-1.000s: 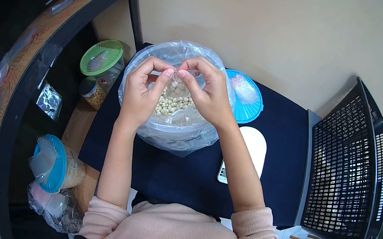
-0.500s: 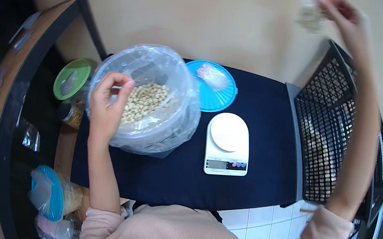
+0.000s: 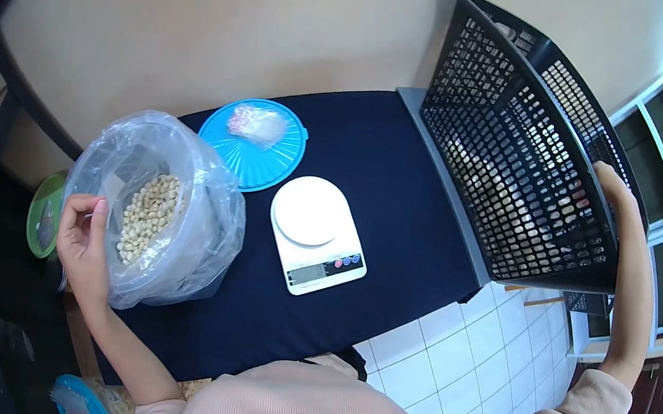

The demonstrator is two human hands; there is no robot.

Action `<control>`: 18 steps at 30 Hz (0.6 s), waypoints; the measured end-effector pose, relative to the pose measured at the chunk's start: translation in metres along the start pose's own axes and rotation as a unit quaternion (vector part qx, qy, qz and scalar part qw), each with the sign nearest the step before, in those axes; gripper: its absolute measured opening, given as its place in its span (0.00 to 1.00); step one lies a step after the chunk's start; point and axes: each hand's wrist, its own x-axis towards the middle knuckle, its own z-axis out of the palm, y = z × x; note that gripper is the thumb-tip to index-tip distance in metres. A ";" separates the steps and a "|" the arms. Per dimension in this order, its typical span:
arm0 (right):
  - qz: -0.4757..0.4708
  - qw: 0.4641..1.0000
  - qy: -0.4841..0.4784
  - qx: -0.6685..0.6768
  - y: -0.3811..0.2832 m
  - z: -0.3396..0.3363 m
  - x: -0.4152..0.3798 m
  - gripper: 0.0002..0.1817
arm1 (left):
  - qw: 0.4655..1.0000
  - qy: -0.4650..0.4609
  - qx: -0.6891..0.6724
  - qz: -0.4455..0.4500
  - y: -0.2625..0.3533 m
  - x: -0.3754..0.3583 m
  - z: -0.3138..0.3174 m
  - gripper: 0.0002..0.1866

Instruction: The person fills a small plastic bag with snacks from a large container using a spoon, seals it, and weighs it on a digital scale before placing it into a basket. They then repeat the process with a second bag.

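Note:
My left hand [image 3: 83,243] is closed in a pinch at the near left rim of a plastic-lined tub [image 3: 212,232]; what lies between the fingertips, if anything, is too small to make out. Pale nuts or beans [image 3: 149,214] fill part of the tub. On the right, my right hand [image 3: 614,187] reaches over the rim of a tall black mesh basket [image 3: 486,89], its fingers mostly hidden inside. Small packets [image 3: 504,199] show through the mesh. A white kitchen scale [image 3: 314,234] stands between tub and basket, with nothing on its round plate.
A blue lid [image 3: 243,168] carrying a bundle of clear plastic bags [image 3: 258,125] lies behind the scale on the dark tablecloth [image 3: 390,276]. A green lid [image 3: 45,220] is at far left, another blue lid [image 3: 81,401] at lower left. The wall [image 3: 291,21] rises behind the table.
My right hand has gone from high by the wall, holding a small filled clear bag, down to the basket. That bag is out of sight. The view has swung right; my left hand stays near the tub.

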 end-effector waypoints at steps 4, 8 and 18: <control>0.085 0.990 -0.017 0.112 -0.050 0.015 -0.037 0.12 | 1.000 -0.003 -0.001 -0.019 0.003 -0.001 0.001 0.04; 0.066 0.988 -0.103 0.096 -0.048 0.014 -0.033 0.12 | 1.000 -0.004 0.000 -0.007 0.004 -0.001 0.001 0.05; -0.284 0.854 0.414 -0.133 -0.119 -0.013 -0.081 0.13 | 1.000 0.003 -0.017 -0.013 0.006 -0.002 0.001 0.04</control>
